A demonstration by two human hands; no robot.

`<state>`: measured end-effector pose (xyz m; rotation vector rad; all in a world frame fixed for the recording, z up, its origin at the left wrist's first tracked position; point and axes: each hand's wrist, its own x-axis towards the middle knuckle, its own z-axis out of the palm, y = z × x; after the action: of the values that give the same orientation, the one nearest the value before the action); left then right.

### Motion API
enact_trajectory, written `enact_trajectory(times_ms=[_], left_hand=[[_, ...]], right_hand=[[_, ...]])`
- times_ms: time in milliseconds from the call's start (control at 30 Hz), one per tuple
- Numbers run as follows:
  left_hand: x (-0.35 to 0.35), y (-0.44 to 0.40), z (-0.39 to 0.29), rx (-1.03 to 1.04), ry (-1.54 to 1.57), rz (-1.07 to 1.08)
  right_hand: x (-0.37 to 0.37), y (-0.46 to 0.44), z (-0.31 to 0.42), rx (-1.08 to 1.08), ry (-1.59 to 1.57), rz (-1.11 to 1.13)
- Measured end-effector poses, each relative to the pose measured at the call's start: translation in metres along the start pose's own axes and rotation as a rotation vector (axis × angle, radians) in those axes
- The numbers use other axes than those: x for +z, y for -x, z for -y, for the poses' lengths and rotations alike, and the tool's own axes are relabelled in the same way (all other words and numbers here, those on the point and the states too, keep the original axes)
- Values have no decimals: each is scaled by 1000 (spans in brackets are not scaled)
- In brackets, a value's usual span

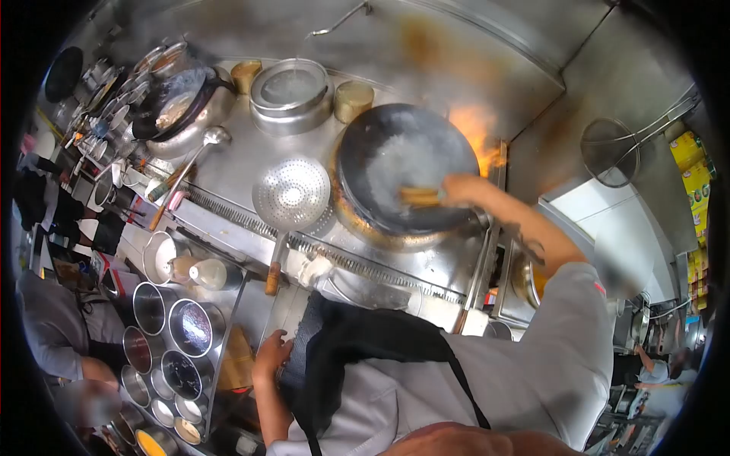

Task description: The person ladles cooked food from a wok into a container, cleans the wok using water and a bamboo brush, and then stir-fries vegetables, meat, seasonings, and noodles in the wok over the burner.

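Observation:
My right hand [461, 190] is closed around a bamboo wok brush [418, 197], whose bristle end is down inside a large black wok [365, 182]. Pale steam or water blurs the wok's bottom. Flames [475, 137] rise behind the wok's far right rim. Low at my side, beside my black apron [342, 334], hangs my left hand [274, 354] with nothing in it and its fingers loosely apart. Left of the wok, a perforated strainer ladle [292, 194] lies with its wooden handle towards me.
A lidded steel pot [292, 95] stands behind the strainer. Further left are a ladle [217, 136] and another wok [171, 110]. Several steel containers [196, 327] fill the left rack. A wire skimmer [610, 152] hangs at right. A co-worker [57, 327] stands at the left.

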<state>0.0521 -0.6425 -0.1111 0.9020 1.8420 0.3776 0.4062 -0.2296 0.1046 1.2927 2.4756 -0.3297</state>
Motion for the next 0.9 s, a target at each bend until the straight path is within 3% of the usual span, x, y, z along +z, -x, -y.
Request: enact_trajectory(times_ms=[67, 133, 200, 267, 333, 433, 533, 600, 667, 733, 833, 900], left_hand=[[16, -30, 46, 81, -74, -60], [10, -15, 12, 12, 53, -10], [-1, 1, -9, -14, 94, -19], [-5, 9, -9, -8, 60, -81], [-4, 7, 11, -28, 23, -99], [-1, 6, 15, -15, 54, -109], [4, 16, 16, 30, 64, -129], [5, 24, 33, 132, -65, -183], [6, 33, 44, -33, 90, -96], [4, 45, 37, -92, 195, -71], [-7, 53, -9, 92, 25, -129], [-5, 42, -13, 130, 12, -150]], right_hand=[[10, -23, -23, 125, 6, 2], [38, -61, -57, 369, 104, -29], [71, -29, -44, 174, 106, -237], [67, -14, -44, 145, 111, -266], [40, 11, -57, 292, 111, -106], [22, -37, -79, 502, -30, -261], [114, -97, -119, 401, 120, -325], [94, -45, -92, 386, -9, -323], [92, -26, -107, 320, -75, -409], [79, -69, -122, 311, -104, -503], [57, -136, -95, 366, -319, -532], [60, -149, -44, 151, -599, -350]])
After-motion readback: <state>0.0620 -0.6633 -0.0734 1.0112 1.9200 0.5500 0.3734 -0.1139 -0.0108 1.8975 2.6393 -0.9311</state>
